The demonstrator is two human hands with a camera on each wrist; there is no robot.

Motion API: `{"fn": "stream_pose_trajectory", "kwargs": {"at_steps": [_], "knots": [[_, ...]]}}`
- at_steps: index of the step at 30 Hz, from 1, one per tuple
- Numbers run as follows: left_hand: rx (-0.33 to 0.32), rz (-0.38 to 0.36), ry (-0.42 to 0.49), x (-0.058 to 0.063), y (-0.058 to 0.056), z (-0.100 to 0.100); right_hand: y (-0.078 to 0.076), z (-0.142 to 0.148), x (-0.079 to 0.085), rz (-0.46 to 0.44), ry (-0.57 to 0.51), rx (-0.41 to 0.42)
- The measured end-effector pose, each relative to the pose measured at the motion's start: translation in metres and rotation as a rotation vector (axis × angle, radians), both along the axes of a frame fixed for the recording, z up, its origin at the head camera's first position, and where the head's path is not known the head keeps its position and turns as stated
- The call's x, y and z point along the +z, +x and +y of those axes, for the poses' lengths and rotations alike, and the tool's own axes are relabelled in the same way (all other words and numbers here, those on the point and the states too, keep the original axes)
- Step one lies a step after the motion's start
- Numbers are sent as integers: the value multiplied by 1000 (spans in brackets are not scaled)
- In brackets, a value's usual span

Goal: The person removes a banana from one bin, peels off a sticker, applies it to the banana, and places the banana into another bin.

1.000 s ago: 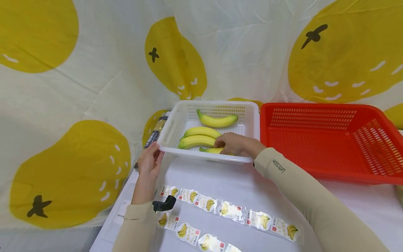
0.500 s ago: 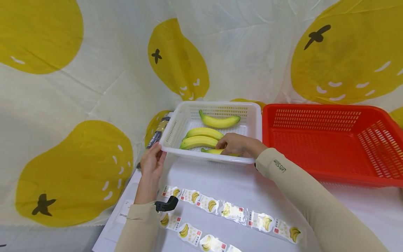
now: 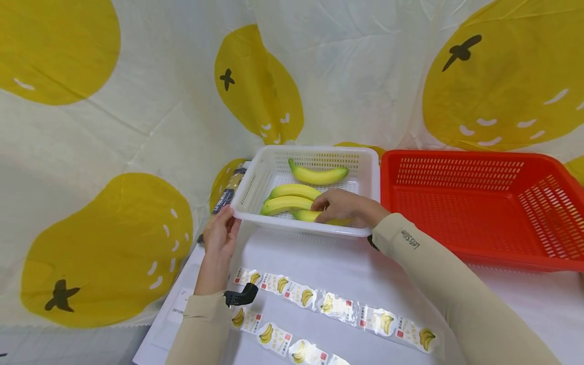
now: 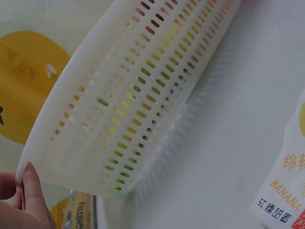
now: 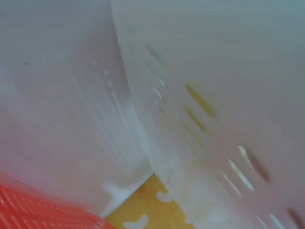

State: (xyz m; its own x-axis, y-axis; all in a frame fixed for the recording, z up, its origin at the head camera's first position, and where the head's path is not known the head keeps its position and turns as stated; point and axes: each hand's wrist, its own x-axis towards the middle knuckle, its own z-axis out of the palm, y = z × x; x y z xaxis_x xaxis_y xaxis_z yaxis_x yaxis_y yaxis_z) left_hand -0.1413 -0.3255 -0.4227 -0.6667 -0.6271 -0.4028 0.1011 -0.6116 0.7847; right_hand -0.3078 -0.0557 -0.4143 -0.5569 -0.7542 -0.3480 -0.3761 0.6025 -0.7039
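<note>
A white plastic basket (image 3: 303,229) stands near the back of the table with several yellow-green bananas in it. One banana (image 3: 318,176) lies alone at its back; two others (image 3: 285,204) lie side by side toward the front left. My right hand (image 3: 344,207) reaches inside and grips the front banana (image 3: 304,215), its curled fingers near the ends of that pair. My left hand (image 3: 220,232) pinches the basket's front left corner, with finger and thumb on the rim in the left wrist view. In the right wrist view the basket wall hides the right hand.
A red plastic basket (image 3: 456,213) stands close on the right. Strips of banana stickers (image 3: 335,305) lie across the white table in front. A spaghetti packet (image 3: 231,188) lies left of the white basket. A fruit-print sheet (image 3: 347,76) hangs behind.
My right hand has shifted slightly within the white basket, and the front banana has moved a little toward the back. The left hand keeps its hold on the rim.
</note>
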Motion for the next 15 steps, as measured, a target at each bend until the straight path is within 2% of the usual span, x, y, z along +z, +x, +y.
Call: {"fn": "stream_pose_trajectory", "kwargs": {"at_steps": [5,15], "knots": [[-2,1,4,2,-1,1,-2,3,6,110,-55,63],[6,0,22,3,1,2,0,5,28,135,-172,85]]}}
